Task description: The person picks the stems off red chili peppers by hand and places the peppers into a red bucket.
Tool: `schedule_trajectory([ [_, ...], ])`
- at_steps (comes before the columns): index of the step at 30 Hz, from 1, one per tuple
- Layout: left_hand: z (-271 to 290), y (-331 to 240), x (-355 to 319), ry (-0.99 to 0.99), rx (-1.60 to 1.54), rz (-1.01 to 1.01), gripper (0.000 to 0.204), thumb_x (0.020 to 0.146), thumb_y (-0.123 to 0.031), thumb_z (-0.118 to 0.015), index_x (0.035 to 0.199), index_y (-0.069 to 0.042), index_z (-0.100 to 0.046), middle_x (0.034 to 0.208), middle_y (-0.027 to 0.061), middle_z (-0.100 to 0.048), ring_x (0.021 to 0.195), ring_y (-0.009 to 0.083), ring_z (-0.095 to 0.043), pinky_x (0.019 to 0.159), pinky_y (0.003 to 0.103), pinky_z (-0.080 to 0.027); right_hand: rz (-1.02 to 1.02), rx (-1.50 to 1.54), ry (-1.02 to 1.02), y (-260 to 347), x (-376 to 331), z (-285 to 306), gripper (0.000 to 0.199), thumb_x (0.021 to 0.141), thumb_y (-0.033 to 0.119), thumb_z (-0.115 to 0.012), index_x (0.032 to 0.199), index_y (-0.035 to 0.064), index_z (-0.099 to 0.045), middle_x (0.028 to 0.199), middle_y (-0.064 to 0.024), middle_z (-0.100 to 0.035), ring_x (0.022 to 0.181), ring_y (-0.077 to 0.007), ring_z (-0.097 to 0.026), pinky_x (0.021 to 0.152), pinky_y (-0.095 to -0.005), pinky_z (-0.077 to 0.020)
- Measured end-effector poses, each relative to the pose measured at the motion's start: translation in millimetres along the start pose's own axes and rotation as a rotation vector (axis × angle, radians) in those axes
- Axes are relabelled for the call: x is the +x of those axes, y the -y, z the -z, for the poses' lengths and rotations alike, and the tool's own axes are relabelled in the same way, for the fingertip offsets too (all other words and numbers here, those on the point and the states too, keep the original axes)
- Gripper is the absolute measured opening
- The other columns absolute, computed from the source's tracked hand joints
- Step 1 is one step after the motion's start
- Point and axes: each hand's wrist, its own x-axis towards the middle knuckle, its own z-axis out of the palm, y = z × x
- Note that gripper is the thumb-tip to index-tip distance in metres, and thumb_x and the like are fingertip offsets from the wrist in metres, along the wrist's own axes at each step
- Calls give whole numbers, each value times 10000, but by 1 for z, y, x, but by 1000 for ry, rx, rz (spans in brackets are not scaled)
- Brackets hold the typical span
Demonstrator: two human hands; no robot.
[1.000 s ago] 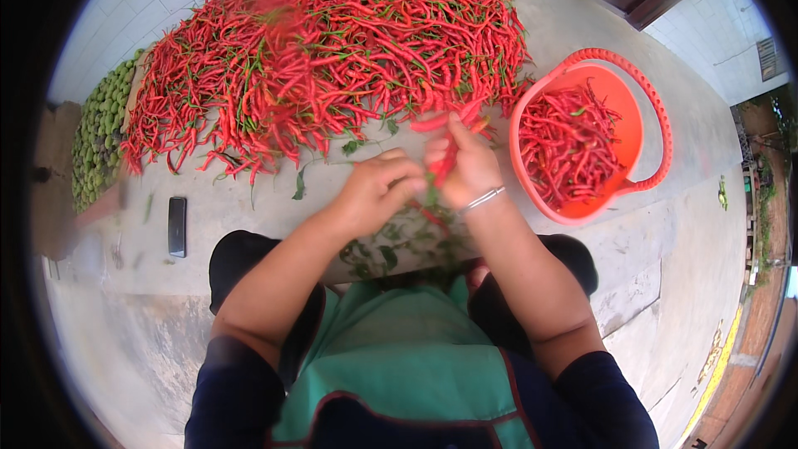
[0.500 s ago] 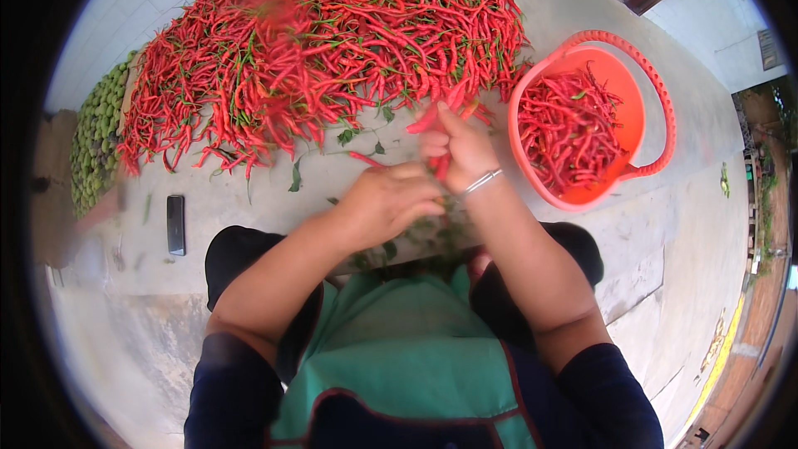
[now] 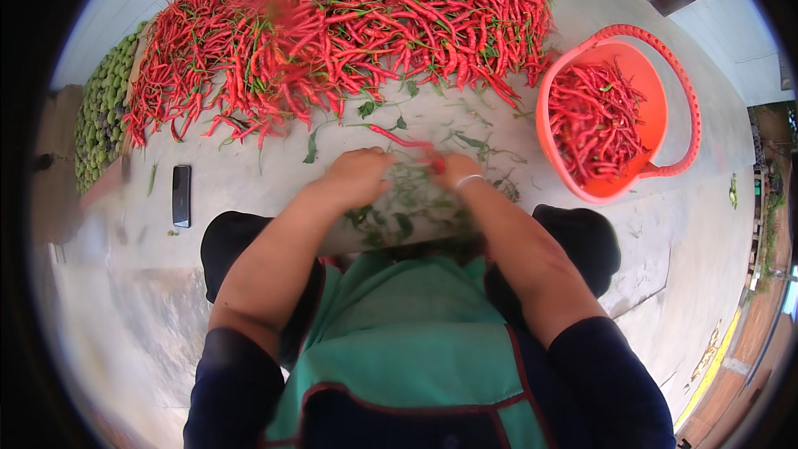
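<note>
Red chilli peppers (image 3: 435, 163) are pinched in the blurred fingers of my right hand (image 3: 457, 170), which has a bangle at its wrist. Just to the left, my left hand (image 3: 359, 177) is curled closed with its fingers turned under. Whatever it may hold is hidden. Between and beyond the hands, a single red chilli (image 3: 399, 140) lies on the concrete floor. Green stems and leaves (image 3: 407, 199) are scattered below and between my hands. A large heap of red chillies (image 3: 357, 25) spreads across the far side.
A red plastic basket (image 3: 665, 108) with a hooped handle stands on the right, partly filled with chillies (image 3: 594, 120). A dark phone (image 3: 181, 196) lies on the floor at the left. Green roundish produce (image 3: 106, 108) is piled at the far left. My knees flank the scraps.
My hands have drawn apart, the left one moving leftward. The right hand has lowered from near the heap toward the scraps, still with red chillies. The whole view has shifted slightly.
</note>
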Motion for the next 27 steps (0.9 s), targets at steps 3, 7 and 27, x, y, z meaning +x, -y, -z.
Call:
schedule_trajectory([
  [3, -11, 8, 1, -36, 27, 10, 378, 769, -206, -626, 1106, -57, -539, 1051, 136, -566, 1026, 303, -531, 856, 392, -443, 34, -30, 11, 7, 0, 0, 311, 707, 296, -683, 932, 88, -630, 893, -152, -641, 866, -304, -605, 776, -389, -472],
  [7, -16, 1, 9, -172, 78, -32, 283, 775, -228, -628, 993, -57, -575, 971, 116, -592, 949, 294, -559, 794, 401, -453, -11, 253, 172, 42, -21, 32, 352, 679, 312, -716, 939, 90, -629, 813, -120, -647, 795, -265, -621, 733, -357, -478],
  [27, 30, 11, 19, 54, -962, 115, 179, 875, -222, -563, 921, -61, -625, 738, 69, -590, 686, 156, -585, 660, 272, -453, 111, 946, 60, 19, -29, 85, 208, 754, 183, -698, 876, 28, -629, 671, -3, -565, 598, -74, -510, 555, -237, -415],
])
